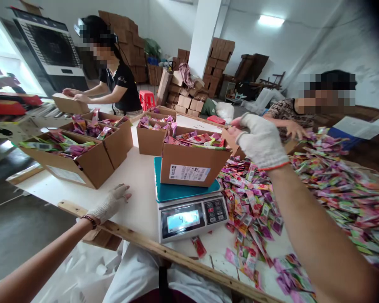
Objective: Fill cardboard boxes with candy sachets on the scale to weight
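Observation:
On the digital scale (pixel 189 216) stands an open cardboard box (pixel 196 166) filled with small colourful sachets, a printed label on its front. The scale's display is lit, its figures partly washed out by glare. My left hand (pixel 111 204), in a white fingerless-tipped glove, rests on the table left of the scale, fingers stretched out and holding nothing. Above the right edge of the box is my right hand (pixel 260 141), also gloved. Its bare fingertips are loosely bent, and nothing shows between them. Loose sachets (pixel 249 198) lie below it.
Several filled boxes (pixel 94 168) stand to the left and behind the scale. A large sachet heap (pixel 337 189) covers the right side. One co-worker (pixel 120 86) handles a box (pixel 70 104) at back left; another person (pixel 295 113) reaches into the heap. A wooden edge (pixel 164 252) borders the table.

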`<state>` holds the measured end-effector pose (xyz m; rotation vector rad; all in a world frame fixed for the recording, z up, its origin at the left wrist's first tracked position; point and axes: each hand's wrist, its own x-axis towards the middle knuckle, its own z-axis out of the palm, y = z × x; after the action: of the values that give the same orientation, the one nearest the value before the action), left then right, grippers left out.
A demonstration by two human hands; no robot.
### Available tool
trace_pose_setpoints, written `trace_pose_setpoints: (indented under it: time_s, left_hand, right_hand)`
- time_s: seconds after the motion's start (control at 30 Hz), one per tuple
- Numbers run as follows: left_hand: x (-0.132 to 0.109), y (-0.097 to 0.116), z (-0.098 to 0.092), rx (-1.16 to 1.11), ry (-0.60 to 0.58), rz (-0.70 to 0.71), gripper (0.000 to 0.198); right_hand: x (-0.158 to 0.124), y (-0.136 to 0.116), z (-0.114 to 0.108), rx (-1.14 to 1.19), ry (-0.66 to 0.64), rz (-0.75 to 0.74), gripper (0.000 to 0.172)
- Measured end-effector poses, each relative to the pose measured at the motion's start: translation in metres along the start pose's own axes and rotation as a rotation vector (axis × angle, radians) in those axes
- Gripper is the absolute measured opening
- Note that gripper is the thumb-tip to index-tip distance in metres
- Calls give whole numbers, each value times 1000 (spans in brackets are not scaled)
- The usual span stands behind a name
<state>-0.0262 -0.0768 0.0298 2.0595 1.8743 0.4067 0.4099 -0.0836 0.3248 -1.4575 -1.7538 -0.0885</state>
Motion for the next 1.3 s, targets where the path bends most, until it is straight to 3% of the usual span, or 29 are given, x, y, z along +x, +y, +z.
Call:
trace_pose_setpoints:
  time_s: [0.13,0.23,0.33,0.43,0.5,0.57,0.67,0.77,0.9,1.0,1.1,1.2,1.3]
  left_hand:
    - [2,12,-18,-96,-14,-65,66]
    - [11,45,-51,-189,151,-46,59]
    - [20,105,-103,-287,476,239,49]
    - [23,184,-150,-313,607,550,39]
    - [21,233,-161,-252,552,723,32]
    - [19,272,-156,-40,396,757,34]
    - [25,300,-138,309,201,696,41]
    - [38,291,-141,408,90,640,39]
    - [64,247,-182,471,88,488,49]
    - [96,207,-211,575,138,359,52]
    - [130,174,-223,636,189,239,53]
    - [157,155,-218,634,224,178,50]
    - [176,148,-202,602,207,150,43]
  right_hand:
    - [10,-15,27,-51,-140,-55,26]
    - [18,-20,37,-170,-261,-103,30]
    - [25,-21,43,-270,-404,-122,18]
    - [28,-19,44,-281,-400,-76,21]
    - [27,-13,39,-216,-275,-26,20]
    - [22,-1,27,-119,-99,4,24]
    - [11,32,-2,-175,74,43,30]
    - [-1,77,-27,-471,110,163,28]
    - [-12,127,-26,-588,2,342,51]
    - [-6,154,-2,-591,-138,381,51]
    - [16,184,31,-666,-290,401,51]
    - [44,216,63,-726,-403,432,49]
    - [65,248,90,-720,-433,441,51]
